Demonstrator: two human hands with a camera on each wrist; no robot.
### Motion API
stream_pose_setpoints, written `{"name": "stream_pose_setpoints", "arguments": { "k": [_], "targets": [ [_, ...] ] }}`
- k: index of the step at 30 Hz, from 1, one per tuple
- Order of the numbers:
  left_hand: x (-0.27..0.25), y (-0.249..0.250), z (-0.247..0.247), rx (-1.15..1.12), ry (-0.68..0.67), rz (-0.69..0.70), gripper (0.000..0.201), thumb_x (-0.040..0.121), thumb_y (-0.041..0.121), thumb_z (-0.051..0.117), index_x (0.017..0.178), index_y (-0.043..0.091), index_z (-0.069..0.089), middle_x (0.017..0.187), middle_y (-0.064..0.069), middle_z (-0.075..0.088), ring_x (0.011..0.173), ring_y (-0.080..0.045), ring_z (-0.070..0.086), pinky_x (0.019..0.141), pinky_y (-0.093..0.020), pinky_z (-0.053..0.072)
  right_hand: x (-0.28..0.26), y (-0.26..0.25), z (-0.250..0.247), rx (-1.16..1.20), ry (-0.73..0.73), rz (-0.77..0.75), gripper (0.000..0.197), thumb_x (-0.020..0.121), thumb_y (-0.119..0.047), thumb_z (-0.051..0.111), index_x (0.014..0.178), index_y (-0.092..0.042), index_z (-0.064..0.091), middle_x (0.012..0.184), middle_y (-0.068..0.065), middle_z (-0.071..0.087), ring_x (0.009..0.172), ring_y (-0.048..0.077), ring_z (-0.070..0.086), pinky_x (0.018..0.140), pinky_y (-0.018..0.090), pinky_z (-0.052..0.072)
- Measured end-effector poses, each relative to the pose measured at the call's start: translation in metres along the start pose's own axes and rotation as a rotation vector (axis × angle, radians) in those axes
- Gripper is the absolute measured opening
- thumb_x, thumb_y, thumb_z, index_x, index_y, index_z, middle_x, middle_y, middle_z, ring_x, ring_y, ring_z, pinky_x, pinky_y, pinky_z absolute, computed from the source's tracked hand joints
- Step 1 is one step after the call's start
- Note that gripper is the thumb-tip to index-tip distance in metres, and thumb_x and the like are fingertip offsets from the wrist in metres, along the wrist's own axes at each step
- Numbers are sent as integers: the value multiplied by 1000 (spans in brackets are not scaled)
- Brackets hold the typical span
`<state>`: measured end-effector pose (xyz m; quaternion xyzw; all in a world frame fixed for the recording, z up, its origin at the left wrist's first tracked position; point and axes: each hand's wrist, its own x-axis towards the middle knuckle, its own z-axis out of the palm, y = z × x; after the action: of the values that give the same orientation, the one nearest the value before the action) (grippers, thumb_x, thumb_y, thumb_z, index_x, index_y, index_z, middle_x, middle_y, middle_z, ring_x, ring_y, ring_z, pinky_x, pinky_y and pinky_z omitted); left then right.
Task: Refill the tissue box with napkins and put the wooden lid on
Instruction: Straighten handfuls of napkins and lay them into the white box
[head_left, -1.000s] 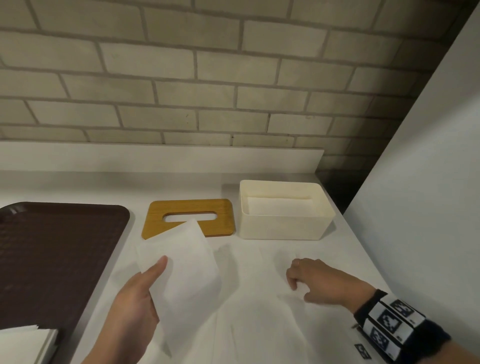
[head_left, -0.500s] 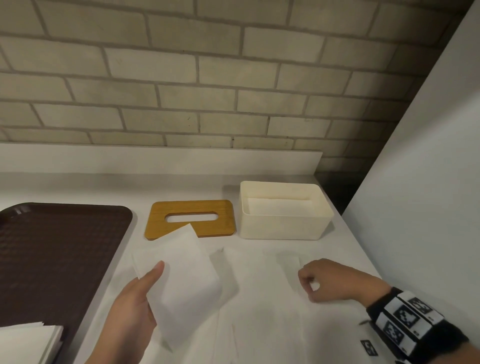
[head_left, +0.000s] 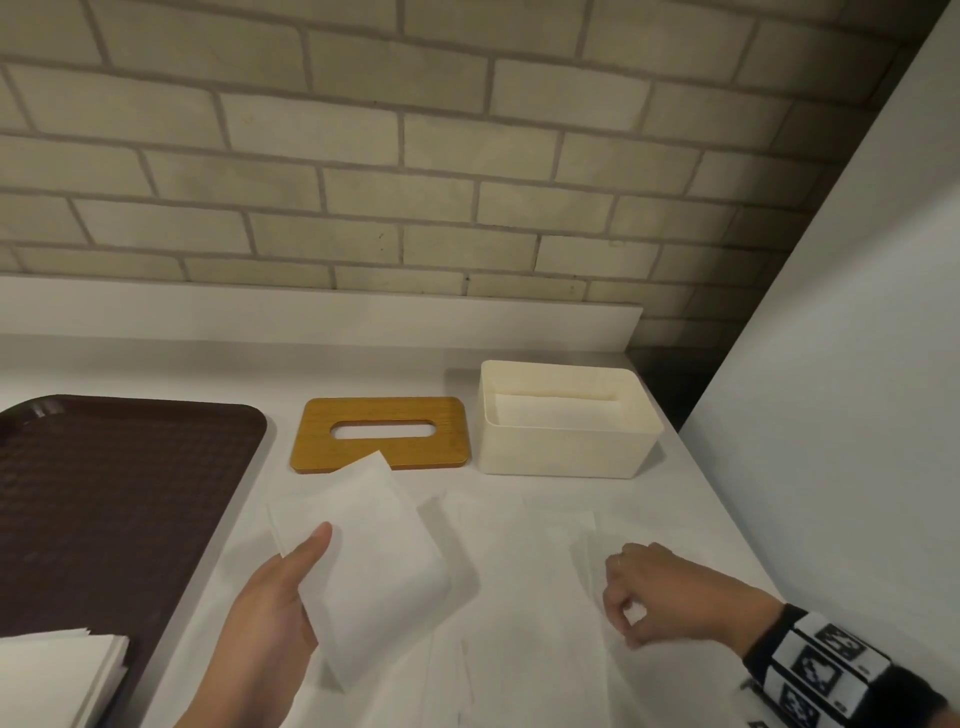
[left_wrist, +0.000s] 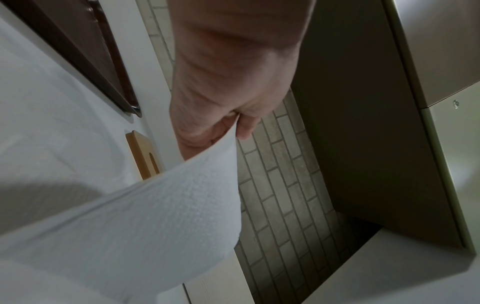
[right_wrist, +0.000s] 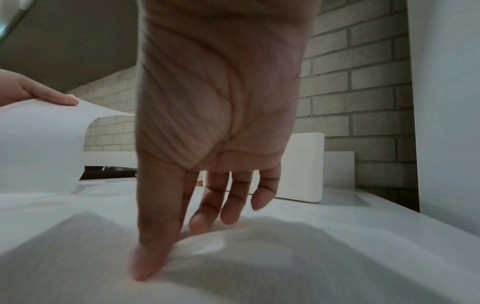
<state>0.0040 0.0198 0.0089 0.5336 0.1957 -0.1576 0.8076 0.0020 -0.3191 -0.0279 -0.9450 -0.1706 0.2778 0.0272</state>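
Note:
A cream tissue box (head_left: 566, 447) stands open at the back right of the counter, with white paper lying low inside. To its left the wooden lid (head_left: 382, 410) with its slot lies flat. My left hand (head_left: 291, 587) grips a folded white napkin (head_left: 374, 561) above the counter, thumb on top; the left wrist view shows this napkin (left_wrist: 155, 216) curving away from my fingers (left_wrist: 244, 127). Near the front, my right hand (head_left: 631, 618) pinches a napkin (right_wrist: 246, 253) that lies on the counter between thumb and fingers (right_wrist: 228, 214).
A dark brown tray (head_left: 104, 493) fills the left side. A stack of white napkins (head_left: 52, 670) sits on its near corner. More napkins (head_left: 519, 545) lie spread flat between my hands. A pale wall panel (head_left: 831, 415) borders the counter on the right.
My right hand's fingers have curled and pinched a napkin on the counter. My left hand keeps hold of the folded napkin in about the same place.

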Motion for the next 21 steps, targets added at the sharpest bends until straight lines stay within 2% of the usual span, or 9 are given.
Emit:
{"name": "stream_pose_setpoints", "arguments": {
  "k": [3,5,7,9,12,15,17,19,21],
  "targets": [
    [-1,-2,0,2,-4,10,20,92,29,52,102,17,64,108,-11,71,103,-33,63,100,-53,42,-10,-1,5,43,52,-24,17,82,-31,62,68,-32,51,93,-15,41,82,-2,37,79,14,27],
    [-1,-3,0,3,-1,12,19,92,29,51,100,17,64,107,-11,70,104,-33,62,101,-53,41,-14,-1,10,74,90,-22,4,85,-29,58,85,-28,54,96,-16,40,79,-3,39,78,14,27],
    [-2,-3,1,2,-5,14,17,93,28,51,97,17,64,106,-10,70,104,-33,62,102,-52,40,-18,-1,16,105,123,-5,15,88,-28,53,102,-26,50,92,-19,39,75,-3,38,71,10,27],
    [-3,-3,3,9,-11,13,17,92,28,51,97,17,64,105,-10,70,102,-32,62,100,-52,42,-21,-2,18,107,126,26,19,91,-26,49,110,-26,47,86,-17,42,73,0,38,69,9,28],
    [-3,-5,4,23,-10,13,24,91,30,52,105,15,64,106,-11,71,101,-32,63,89,-48,46,-22,-2,19,64,124,18,7,92,-27,47,97,-27,51,73,-17,40,74,-1,36,71,10,28],
    [-3,-4,4,40,-6,14,30,91,32,53,113,14,63,108,-12,71,102,-34,63,87,-48,47,-27,-5,4,72,130,12,9,90,-31,48,86,-30,55,80,-20,46,82,-4,39,80,14,31],
    [-4,-2,4,40,-14,17,29,90,32,53,111,15,63,108,-12,70,102,-35,63,89,-49,47,-34,-16,-18,249,146,20,12,90,-29,53,80,-35,53,87,-18,57,88,-2,51,84,15,38],
    [-6,-1,5,38,-17,23,29,90,32,53,110,15,63,106,-12,71,102,-35,63,94,-51,46,-44,-36,-47,527,211,-21,18,91,-25,57,76,-35,54,73,-11,58,71,3,53,72,18,41],
    [-6,0,5,37,-31,37,32,89,33,53,112,14,64,105,-11,73,102,-35,65,97,-52,45,-54,-66,-77,803,344,-116,10,90,-26,59,81,-28,57,64,-3,52,62,10,47,62,18,39]
  ]
}}
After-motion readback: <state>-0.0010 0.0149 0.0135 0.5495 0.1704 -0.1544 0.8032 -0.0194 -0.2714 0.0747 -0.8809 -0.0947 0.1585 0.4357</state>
